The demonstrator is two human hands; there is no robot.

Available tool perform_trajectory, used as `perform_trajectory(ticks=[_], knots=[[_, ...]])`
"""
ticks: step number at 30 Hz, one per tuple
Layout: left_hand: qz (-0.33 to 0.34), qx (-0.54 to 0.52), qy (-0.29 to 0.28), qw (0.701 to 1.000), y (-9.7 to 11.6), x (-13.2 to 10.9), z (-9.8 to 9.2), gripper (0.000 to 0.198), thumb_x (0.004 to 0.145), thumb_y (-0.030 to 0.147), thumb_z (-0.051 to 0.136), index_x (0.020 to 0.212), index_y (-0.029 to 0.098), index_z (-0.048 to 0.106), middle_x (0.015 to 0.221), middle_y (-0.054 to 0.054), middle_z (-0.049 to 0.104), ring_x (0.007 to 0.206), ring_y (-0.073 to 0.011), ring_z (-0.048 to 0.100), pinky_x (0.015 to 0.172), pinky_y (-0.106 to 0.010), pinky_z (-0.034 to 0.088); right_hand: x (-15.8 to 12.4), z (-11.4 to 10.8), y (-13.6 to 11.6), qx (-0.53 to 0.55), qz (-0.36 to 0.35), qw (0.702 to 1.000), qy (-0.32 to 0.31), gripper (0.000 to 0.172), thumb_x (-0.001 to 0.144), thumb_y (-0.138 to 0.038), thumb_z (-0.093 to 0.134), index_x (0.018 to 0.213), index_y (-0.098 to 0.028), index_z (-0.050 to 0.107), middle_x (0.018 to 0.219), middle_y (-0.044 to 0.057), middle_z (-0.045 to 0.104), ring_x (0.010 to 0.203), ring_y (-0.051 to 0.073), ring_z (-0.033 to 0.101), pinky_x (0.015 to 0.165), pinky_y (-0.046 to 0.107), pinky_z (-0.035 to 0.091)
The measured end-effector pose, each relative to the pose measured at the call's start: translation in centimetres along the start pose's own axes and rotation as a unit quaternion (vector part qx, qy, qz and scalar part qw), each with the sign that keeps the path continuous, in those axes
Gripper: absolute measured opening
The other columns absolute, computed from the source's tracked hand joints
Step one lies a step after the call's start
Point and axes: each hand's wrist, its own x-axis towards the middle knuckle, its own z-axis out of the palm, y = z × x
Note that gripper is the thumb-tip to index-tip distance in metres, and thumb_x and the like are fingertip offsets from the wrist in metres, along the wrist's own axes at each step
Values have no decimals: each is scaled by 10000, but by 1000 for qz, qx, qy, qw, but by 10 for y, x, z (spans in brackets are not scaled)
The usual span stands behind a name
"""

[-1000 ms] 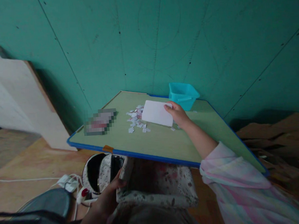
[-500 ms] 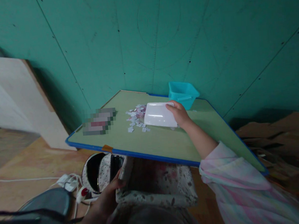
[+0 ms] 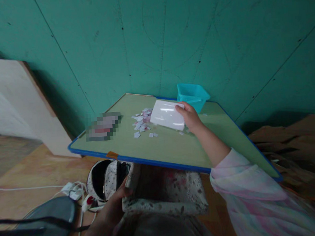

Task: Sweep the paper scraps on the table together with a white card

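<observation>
My right hand (image 3: 189,116) grips the right edge of a glossy white sheet (image 3: 168,114), thumb on top, tilted over the tabletop. Just left of the sheet lies a loose pile of small pale paper scraps (image 3: 141,122), part of it possibly hidden behind the sheet. Below the table's front edge, my left hand (image 3: 122,192) is closed on the left rim of a cloth-covered open box (image 3: 166,207) with a dark floral print. Most of the left fingers are hidden behind that rim.
A turquoise plastic basket (image 3: 192,94) stands at the back right of the green table (image 3: 138,148) with blue edging. A blurred-out flat object (image 3: 104,127) lies left. Below are a spotted bag (image 3: 110,178), white cables (image 3: 79,191) and a grey stool (image 3: 38,227). Cardboard (image 3: 296,137) is piled right.
The white sheet has tilted, rising slightly and turning clockwise in my right hand, away from the scraps. Some scraps near the sheet have shifted. My left hand still holds the box.
</observation>
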Motion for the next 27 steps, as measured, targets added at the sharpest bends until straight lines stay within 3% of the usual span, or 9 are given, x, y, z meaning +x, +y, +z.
perform_trajectory(ticks=[5,13,18,23,25,27], knots=[[3,-10,-1,1000,3,-3,5,585,672,94,477,1241,229,487,768,-7,755,723,-278,679,701,-383,468,5,-13,4,18,36,999,9,217,629,-385,543,735,-195,527,634,-16,507,585,139,468,539,260,357],[2,-20,-13,1000,2,-2,3,535,670,70,476,1188,185,540,738,-29,753,761,-274,677,701,-365,466,-4,-1,-3,-19,50,996,-76,270,647,-420,527,793,-195,554,651,-6,539,573,136,472,522,258,345],[19,-48,-19,999,6,-7,12,577,648,55,462,1204,201,520,874,-3,747,855,-270,654,539,-301,433,10,-29,2,-131,18,991,29,207,631,-367,500,695,-178,555,607,-4,511,597,149,462,549,272,333],[5,-46,3,999,4,-1,6,654,646,52,469,1270,241,438,877,15,748,875,-267,652,656,-317,454,20,-55,7,-106,25,983,146,169,622,-369,493,644,-203,513,569,-22,464,565,143,421,512,260,299],[-4,-35,1,999,3,2,2,667,636,53,481,1275,239,435,862,1,751,860,-279,657,708,-344,457,18,-53,6,-75,38,986,145,170,610,-372,502,647,-207,501,559,-29,456,555,141,421,503,255,299],[9,-33,-1,999,2,4,1,658,639,54,475,1270,239,443,868,-3,750,872,-277,654,741,-351,453,14,-45,4,-43,55,992,102,184,596,-372,516,672,-204,505,560,-33,465,544,137,431,499,252,305]])
